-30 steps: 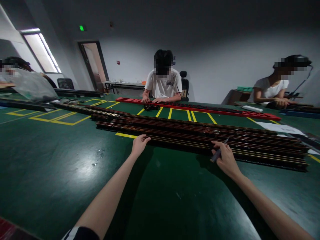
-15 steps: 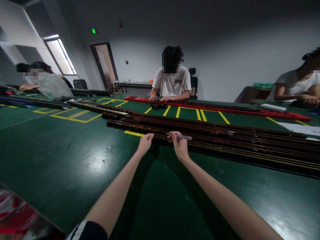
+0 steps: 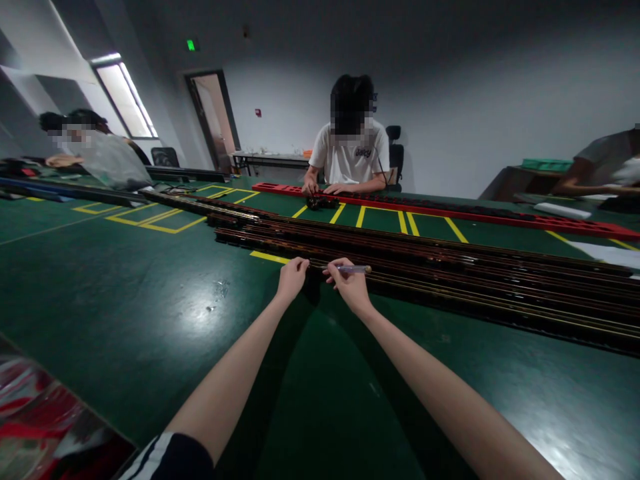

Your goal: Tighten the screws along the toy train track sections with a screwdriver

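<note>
My right hand (image 3: 350,287) is closed around a slim pen-like tool (image 3: 356,269) with a pale barrel and a brownish end. The tool lies nearly level, its thin tip side toward my left hand. My left hand (image 3: 292,279) is pinched at the near edge of a bundle of long dark strips (image 3: 450,283). What its fingertips hold, if anything, is too small to make out. The strips run from the left middle to the right edge, with coppery and yellowish lines along them.
The green table (image 3: 150,300) carries yellow tape outlines (image 3: 270,257). Beyond the strips lies a long red rack (image 3: 450,212), where a person (image 3: 350,157) handles a dark clump (image 3: 323,201). White paper (image 3: 605,254) lies at right. Red plastic-wrapped goods (image 3: 40,413) sit below the left edge.
My right hand has moved left, closer to my left hand, with the pen-like tool in it. My left hand stays pinched in nearly the same place. The view has shifted slightly.
</note>
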### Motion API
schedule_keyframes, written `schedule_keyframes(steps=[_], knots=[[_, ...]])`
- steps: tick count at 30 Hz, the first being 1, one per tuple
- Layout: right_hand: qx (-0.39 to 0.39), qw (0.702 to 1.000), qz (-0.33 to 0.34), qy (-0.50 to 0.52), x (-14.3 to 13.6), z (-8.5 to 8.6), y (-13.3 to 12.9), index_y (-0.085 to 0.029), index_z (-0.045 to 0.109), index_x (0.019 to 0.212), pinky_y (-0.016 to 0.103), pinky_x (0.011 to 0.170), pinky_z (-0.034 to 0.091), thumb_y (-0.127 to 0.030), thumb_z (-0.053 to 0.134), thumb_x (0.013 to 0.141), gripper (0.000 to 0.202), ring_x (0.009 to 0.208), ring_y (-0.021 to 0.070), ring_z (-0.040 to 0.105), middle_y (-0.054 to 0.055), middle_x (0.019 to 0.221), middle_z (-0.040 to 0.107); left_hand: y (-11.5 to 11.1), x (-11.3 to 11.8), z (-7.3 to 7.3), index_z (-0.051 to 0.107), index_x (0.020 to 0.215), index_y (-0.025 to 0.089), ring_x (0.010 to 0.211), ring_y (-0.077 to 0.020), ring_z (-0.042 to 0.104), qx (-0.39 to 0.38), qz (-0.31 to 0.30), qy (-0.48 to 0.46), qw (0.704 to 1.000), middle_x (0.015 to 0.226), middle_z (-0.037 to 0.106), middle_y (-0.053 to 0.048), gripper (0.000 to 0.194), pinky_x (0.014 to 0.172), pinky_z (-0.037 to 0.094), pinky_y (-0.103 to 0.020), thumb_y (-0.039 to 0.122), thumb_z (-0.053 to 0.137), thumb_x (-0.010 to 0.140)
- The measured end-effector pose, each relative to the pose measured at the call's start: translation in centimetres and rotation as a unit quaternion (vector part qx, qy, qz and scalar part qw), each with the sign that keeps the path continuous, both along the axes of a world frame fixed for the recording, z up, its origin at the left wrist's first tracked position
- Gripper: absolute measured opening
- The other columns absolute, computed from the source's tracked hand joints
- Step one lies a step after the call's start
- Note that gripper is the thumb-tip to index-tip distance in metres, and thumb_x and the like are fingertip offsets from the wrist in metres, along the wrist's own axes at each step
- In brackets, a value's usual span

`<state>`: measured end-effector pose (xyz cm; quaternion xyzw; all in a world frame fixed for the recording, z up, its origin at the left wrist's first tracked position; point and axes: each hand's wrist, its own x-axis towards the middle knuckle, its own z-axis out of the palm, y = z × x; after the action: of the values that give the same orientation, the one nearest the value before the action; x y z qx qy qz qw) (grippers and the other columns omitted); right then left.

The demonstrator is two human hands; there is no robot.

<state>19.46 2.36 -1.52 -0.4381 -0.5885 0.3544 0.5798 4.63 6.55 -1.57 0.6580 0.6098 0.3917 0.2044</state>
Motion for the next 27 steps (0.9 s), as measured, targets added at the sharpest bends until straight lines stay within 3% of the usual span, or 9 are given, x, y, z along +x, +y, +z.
schedule_keyframes(steps=[15,21,27], knots=[[-0.014,0.999,0.0,-0.053,-0.14,-0.08,0.08,-0.022,0.062,0.078,0.02,0.044,0.043,-0.024,0.056,0.075,0.007,0.058,0.012,0.061,-0.001,0.076,0.067,0.12,-0.01,-0.16,0.065,0.072,0.016,0.074,-0.0182,0.06,0.014,0.017,0.052,0.998,0.076,0.067,-0.005,0.029,0.069,0.041,-0.025,0.027,0.046,0.091],[-0.014,0.999,-0.014,-0.025,-0.08,-0.24,0.22,-0.021,0.059,0.073,0.021,0.042,0.043,-0.035,0.06,0.076,0.014,0.053,0.0122,0.06,-0.002,0.066,0.063,0.12,-0.05,-0.16,0.065,0.072,0.017,0.073,-0.0178,0.06,0.011,0.01,0.037,0.999,0.076,0.067,-0.004,0.028,0.069,0.041,-0.026,0.03,0.048,0.09],[-0.004,0.999,-0.016,-0.028,-0.03,-0.41,0.13,-0.021,0.058,0.075,0.02,0.043,0.044,-0.035,0.058,0.079,0.015,0.052,0.0114,0.06,-0.001,0.07,0.064,0.18,-0.06,-0.22,0.065,0.074,0.016,0.076,-0.0189,0.061,0.004,0.011,0.038,0.999,0.08,0.068,-0.006,0.027,0.071,0.043,-0.027,0.032,0.05,0.089]])
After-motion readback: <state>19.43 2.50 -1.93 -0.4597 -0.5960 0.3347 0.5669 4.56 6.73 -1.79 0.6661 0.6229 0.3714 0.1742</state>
